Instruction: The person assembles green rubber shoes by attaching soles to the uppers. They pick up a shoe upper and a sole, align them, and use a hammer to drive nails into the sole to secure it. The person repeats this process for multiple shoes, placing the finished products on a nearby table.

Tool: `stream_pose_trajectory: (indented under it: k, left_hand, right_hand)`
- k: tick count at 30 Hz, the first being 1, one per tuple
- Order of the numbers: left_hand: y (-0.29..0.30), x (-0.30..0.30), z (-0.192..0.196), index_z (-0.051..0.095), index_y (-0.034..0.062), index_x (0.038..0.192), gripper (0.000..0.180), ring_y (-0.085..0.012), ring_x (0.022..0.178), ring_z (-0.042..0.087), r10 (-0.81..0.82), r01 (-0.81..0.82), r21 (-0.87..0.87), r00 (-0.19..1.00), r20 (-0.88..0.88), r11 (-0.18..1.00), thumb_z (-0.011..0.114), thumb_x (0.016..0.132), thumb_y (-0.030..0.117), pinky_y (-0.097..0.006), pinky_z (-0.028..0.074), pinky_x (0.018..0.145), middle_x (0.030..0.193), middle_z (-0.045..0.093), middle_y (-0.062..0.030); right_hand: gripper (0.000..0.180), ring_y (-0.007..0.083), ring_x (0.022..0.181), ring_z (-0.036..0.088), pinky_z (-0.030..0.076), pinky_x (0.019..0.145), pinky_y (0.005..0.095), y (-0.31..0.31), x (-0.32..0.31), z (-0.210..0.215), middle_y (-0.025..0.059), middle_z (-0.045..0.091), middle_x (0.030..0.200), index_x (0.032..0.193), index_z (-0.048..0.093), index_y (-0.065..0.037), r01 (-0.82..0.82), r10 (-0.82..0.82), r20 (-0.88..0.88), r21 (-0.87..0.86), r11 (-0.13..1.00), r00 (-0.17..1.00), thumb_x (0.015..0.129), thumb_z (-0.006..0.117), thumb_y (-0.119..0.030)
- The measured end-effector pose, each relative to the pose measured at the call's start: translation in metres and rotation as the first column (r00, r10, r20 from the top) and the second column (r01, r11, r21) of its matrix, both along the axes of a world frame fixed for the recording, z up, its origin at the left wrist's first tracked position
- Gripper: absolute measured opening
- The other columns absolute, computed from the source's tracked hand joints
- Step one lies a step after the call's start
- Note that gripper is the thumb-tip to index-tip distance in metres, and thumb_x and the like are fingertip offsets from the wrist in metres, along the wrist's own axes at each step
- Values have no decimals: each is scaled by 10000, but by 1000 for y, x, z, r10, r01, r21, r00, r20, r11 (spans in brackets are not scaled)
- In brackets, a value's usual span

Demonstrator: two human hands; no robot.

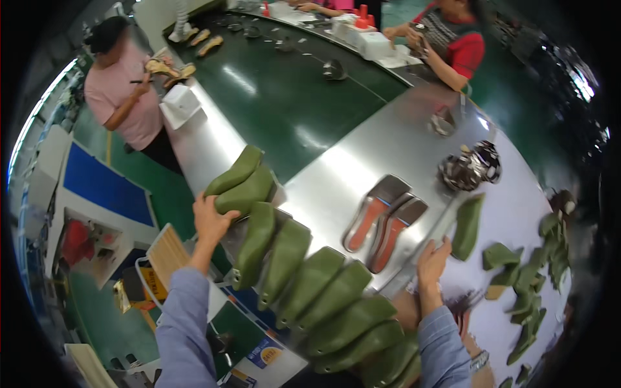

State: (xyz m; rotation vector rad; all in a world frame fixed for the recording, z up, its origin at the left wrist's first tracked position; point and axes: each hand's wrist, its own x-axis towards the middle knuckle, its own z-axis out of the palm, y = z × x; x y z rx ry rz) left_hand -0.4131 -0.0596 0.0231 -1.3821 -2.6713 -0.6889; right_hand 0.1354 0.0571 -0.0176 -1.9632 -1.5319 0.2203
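Observation:
My left hand (212,223) is closed round the near ends of a pair of green shoe lasts (247,182) at the metal table's left edge. From there a row of more green shoe lasts (314,284) runs toward me along the table's near edge, several lying side by side. My right hand (432,264) is at the right side of the metal table, fingers apart, holding nothing. Just beyond it, a single green shoe last (467,226) lies on the white surface. Between my hands, farther off, rest two dark sole-shaped pieces (386,218) with reddish-brown parts.
Shiny dark shoe uppers (470,167) sit at the right, with loose green lasts (525,284) scattered on the white tabletop. A green conveyor belt (278,97) runs beyond the metal table (336,171). Co-workers stand at far left and far right. Another person's arm shows beside my right forearm.

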Motion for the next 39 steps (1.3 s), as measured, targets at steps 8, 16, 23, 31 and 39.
stream_pose_trajectory:
  k: [8, 16, 23, 31, 39]
  left_hand:
    - [83, -92, -12, 563, -31, 1278, 813, -446, 1309, 445, 196, -194, 25, 977, -90, 981, 906, 688, 411, -495, 416, 1089, 1440, 446, -251]
    - [130, -201, -39, 518, -6, 1364, 880, -480, 1304, 468, 318, -328, -35, 934, -162, 944, 836, 757, 546, -537, 433, 1059, 1453, 433, -290]
    - [130, -75, 1, 432, 2, 1482, 817, -412, 1388, 431, 220, -233, 202, 972, 86, 951, 737, 890, 474, -439, 362, 1146, 1478, 468, -276]
    - [-65, 180, 75, 635, 86, 1241, 713, -543, 1440, 301, 89, -81, -58, 986, 140, 995, 904, 677, 430, -599, 267, 1175, 1567, 340, -312]
    - [-95, 169, 9, 709, 20, 1078, 609, -448, 1282, 504, 92, -105, 71, 981, 171, 992, 969, 614, 318, -481, 450, 1065, 1408, 465, -261]
  right_hand:
    - [545, 380, 1523, 243, 176, 1225, 539, 16, -45, -56, 170, 337, 1626, 1531, 396, -45, 125, -40, 428, -173, 977, 903, 1060, 371, -318]
    - [568, 387, 1537, 192, 138, 1234, 538, 22, -53, -45, 172, 300, 1639, 1542, 354, -22, 87, 22, 417, -241, 967, 909, 1045, 407, -292]
    - [574, 394, 1534, 185, 139, 1232, 544, 22, -53, -40, 175, 283, 1641, 1542, 344, -22, 115, -2, 408, -252, 961, 913, 1047, 405, -307]
    - [576, 389, 1534, 189, 145, 1231, 535, 20, -53, -36, 169, 292, 1638, 1544, 345, -31, 116, -6, 394, -256, 960, 919, 1046, 400, -313]
    - [578, 381, 1540, 183, 125, 1245, 523, 19, -60, -26, 158, 257, 1662, 1554, 347, -42, 141, -18, 370, -310, 940, 929, 1039, 400, -298]
